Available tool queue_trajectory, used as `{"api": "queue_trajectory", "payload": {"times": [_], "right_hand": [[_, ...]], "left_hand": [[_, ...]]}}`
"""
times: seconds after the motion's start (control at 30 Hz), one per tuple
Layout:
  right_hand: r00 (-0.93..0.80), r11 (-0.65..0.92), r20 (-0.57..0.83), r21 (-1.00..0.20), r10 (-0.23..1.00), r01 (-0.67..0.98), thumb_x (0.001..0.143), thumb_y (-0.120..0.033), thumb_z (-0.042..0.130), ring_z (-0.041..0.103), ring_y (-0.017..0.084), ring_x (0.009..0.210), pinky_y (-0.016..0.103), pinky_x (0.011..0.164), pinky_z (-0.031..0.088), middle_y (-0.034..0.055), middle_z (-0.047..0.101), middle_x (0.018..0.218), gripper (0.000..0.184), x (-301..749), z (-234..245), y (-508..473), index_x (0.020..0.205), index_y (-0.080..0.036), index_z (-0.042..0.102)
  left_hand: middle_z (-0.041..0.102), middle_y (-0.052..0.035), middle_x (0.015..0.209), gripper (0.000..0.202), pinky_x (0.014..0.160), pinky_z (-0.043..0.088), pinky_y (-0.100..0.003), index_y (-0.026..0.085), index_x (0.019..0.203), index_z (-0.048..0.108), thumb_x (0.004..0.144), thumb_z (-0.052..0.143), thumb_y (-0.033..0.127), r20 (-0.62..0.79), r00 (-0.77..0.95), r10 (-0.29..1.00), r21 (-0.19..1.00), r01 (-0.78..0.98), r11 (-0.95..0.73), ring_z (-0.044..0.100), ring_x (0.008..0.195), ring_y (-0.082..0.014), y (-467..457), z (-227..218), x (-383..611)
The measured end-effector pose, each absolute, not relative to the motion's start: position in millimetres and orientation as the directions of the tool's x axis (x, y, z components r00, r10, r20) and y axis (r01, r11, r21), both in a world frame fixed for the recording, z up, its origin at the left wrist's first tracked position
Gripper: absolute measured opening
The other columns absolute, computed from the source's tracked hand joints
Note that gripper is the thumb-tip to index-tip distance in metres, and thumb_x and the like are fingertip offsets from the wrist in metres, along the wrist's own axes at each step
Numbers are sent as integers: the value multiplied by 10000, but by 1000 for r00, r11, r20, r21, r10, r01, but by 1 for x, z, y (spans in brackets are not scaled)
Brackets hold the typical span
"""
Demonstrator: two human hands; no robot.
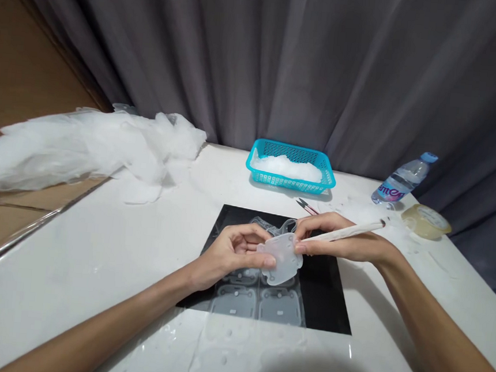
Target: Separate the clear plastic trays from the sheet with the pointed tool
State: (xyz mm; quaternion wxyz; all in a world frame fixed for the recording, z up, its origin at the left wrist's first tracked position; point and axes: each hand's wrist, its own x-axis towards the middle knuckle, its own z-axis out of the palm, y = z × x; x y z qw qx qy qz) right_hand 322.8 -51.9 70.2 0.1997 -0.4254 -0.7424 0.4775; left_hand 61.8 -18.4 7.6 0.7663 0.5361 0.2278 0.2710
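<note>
Our left hand (229,254) pinches a thin, translucent white plastic piece with a notched outline (282,259) above the table (95,248); our right hand (336,221) grips a slim white pen-like tool (348,232), fingertips at the piece's right edge. Leftmost, we see a heap of filmy white sheets (104,144), partly over brown cardboard (29,204). Beneath our hands, a clear moulded plastic sheet (234,303) overlaps a flat black rectangular mat (325,297). Beyond it sits a turquoise plastic basket (289,184) holding white material, then dark-bladed snips (309,207), a blue-capped clear bottle (400,182) and a yellowish tape roll (426,222).
</note>
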Motion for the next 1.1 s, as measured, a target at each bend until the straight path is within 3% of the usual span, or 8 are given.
{"api": "queue_trajectory", "payload": {"times": [0.17, 0.37, 0.87, 0.93, 1.0, 1.1], "right_hand": [[-539, 149, -120, -891, 834, 429, 927, -451, 722, 544, 154, 776, 261, 692, 417, 12, 658, 817, 285, 321, 74, -54, 879, -171, 745], [-502, 156, -71, -905, 862, 395, 883, -544, 751, 550, 158, 747, 268, 668, 412, 15, 668, 772, 379, 317, 74, -56, 825, -170, 757], [-507, 150, -109, -883, 855, 444, 887, -497, 744, 559, 171, 778, 279, 689, 417, 16, 677, 798, 312, 321, 69, -52, 847, -188, 768], [-514, 139, -160, -858, 843, 494, 897, -506, 724, 555, 166, 755, 274, 658, 403, 13, 673, 788, 321, 324, 69, -51, 857, -191, 772], [-482, 130, -217, -799, 849, 587, 913, -499, 695, 564, 172, 737, 279, 638, 393, 18, 682, 789, 319, 333, 70, -48, 856, -195, 770], [-271, 121, -136, -648, 953, 752, 947, -469, 631, 604, 209, 756, 306, 654, 401, 42, 704, 802, 325, 353, 73, -41, 813, -196, 746]], "left_hand": [[790, -15, 789, 207, 644, 559, -171, 138, 883, 734, 773, 904, 185, -58, 715, 697, 951, -173, 256, 721, 672, -101, -17, 10, 63], [794, -33, 796, 217, 632, 565, -187, 133, 882, 710, 801, 890, 224, -51, 707, 706, 954, -174, 244, 731, 662, -117, -14, 9, 62], [726, -14, 732, 275, 648, 555, -249, 150, 724, 730, 693, 942, 322, -78, 652, 754, 962, -150, 230, 672, 641, -131, -14, 4, 64], [729, -27, 805, 261, 733, 565, -282, 158, 796, 742, 748, 906, 356, -51, 675, 736, 987, -77, 139, 689, 736, -158, -13, 1, 63], [747, -58, 987, 299, 903, 556, -346, 183, 985, 754, 811, 861, 401, -7, 713, 701, 999, 40, -31, 705, 938, -213, -14, 0, 60], [667, -101, 1325, 554, 1131, 439, -484, 253, 1315, 651, 856, 805, 523, -9, 777, 629, 912, 265, -314, 599, 1269, -313, -22, 0, 56]]}}
